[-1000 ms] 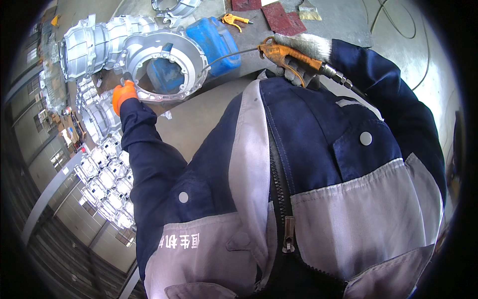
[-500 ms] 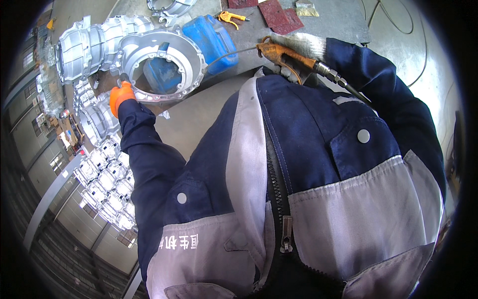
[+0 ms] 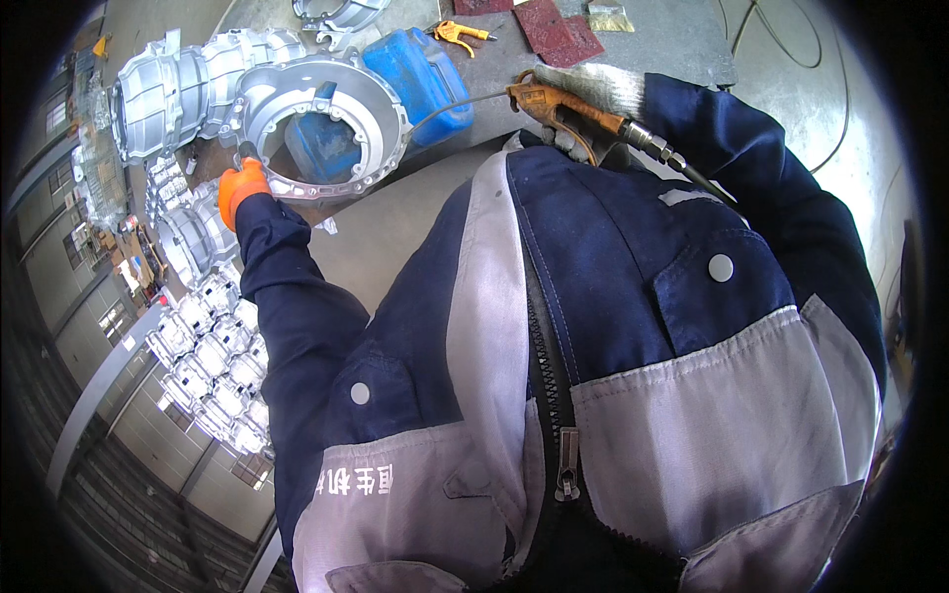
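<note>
My left hand [image 3: 240, 188], in an orange glove, grips the near rim of a large round aluminium housing [image 3: 321, 124] that lies open side up on the workbench. My right hand [image 3: 591, 94], in a white knit glove, is closed on an orange air blow gun [image 3: 544, 101]. The gun's thin nozzle points left toward the housing's rim. A hose runs back from the gun over my right sleeve. My dark blue and grey jacket fills the lower picture and hides the near bench.
A blue plastic canister [image 3: 420, 74] lies just behind the housing. More cast aluminium housings [image 3: 188, 84] stand at the far left, and several smaller castings [image 3: 213, 346] sit in rows below. A second orange tool [image 3: 455, 32] and red abrasive sheets [image 3: 554, 30] lie farther back.
The view has shifted, so the housing and both hands sit a little lower in the picture. My left hand still grips the rim. The gun's nozzle still points at the housing.
</note>
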{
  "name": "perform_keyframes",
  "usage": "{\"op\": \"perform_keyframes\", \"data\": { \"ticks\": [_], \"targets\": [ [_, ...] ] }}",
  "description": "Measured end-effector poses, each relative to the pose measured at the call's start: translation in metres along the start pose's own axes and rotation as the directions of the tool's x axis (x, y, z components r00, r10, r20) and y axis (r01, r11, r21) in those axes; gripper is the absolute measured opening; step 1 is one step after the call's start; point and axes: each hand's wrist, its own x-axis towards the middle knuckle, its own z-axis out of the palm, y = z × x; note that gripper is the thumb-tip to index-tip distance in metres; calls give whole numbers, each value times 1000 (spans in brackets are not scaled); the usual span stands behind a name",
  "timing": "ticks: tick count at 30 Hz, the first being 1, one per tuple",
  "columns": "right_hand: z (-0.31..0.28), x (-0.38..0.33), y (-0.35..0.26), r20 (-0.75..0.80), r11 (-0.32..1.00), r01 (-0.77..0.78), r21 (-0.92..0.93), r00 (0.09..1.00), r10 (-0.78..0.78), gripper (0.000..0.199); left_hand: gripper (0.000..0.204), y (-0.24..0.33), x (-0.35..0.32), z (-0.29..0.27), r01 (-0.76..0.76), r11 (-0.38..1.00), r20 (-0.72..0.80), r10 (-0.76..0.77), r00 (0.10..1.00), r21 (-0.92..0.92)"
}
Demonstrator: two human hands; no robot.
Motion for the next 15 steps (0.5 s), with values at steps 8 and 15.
{"op": "perform_keyframes", "data": {
  "ticks": [8,15],
  "targets": [
    [8,5,2,30,999,36,8,999,-36,50,59,4,-4,-5,20,1000,63,-20,998,0],
    [20,-15,-21,54,990,-31,136,998,24,53,53,5,-6,-2,-13,1000,-25,13,1000,11]
  ]
}}
